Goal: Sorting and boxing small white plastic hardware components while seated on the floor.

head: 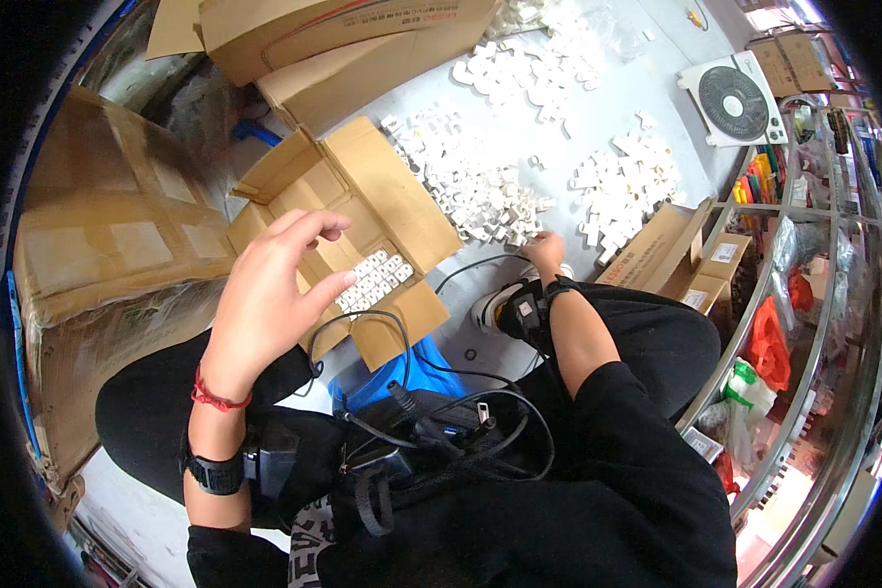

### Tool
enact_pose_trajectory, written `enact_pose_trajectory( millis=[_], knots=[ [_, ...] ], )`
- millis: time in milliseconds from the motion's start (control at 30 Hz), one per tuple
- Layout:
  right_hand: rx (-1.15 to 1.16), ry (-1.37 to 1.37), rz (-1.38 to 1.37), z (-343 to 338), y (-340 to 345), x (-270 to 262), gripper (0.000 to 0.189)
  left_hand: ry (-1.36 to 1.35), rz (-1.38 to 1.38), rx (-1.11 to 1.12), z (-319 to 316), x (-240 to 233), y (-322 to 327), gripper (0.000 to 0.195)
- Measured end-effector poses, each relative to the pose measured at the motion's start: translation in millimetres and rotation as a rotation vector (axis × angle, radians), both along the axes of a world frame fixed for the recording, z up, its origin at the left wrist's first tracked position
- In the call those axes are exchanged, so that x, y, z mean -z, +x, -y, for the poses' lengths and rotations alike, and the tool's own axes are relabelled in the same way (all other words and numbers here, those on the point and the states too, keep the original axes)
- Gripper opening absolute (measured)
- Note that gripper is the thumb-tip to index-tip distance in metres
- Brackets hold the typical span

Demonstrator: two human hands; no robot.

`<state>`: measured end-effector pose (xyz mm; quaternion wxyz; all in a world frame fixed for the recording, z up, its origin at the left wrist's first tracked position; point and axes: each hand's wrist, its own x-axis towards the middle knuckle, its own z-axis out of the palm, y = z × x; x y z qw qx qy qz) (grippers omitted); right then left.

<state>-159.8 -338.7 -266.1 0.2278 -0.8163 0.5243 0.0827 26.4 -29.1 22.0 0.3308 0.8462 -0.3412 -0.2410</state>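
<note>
My left hand (275, 287) hovers over the near left side of an open cardboard box (400, 191), its fingers apart and holding nothing. Inside the box, white plastic fittings (373, 283) lie in neat rows along one end. To the right of the box, my right hand (544, 251) reaches down to the near edge of a loose pile of small white plastic fittings (478, 184). Its fingertips are bent at the pile, and whether they grip a fitting cannot be seen.
Another pile of white fittings (625, 187) lies to the right, more (529, 70) farther back. A large taped carton (117, 220) stands left, a white box fan (733, 99) far right, beside metal shelving (761, 272). Black cables (518, 397) cross my lap; a blue plastic bag (397, 378) lies below the box.
</note>
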Motion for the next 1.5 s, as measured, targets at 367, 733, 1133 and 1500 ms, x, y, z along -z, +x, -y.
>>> enact_pose_trajectory(
  millis=[367,733,1133,1500],
  knots=[
    [-0.232,0.482,0.626,-8,87,-167,0.042,-0.182,-0.033,-0.012,7,-7,-9,0.026],
    [-1.030,0.674,0.715,-171,99,-281,0.042,-0.825,-1.589,-0.279,-6,25,-31,0.046],
    [-0.681,0.812,0.787,-166,124,-228,0.018,-0.931,-1.336,-0.722,-44,35,-27,0.023],
    [-1.191,0.142,0.282,-178,135,-76,0.015,-1.145,-1.245,-0.892,-66,3,-17,0.018]
  ],
)
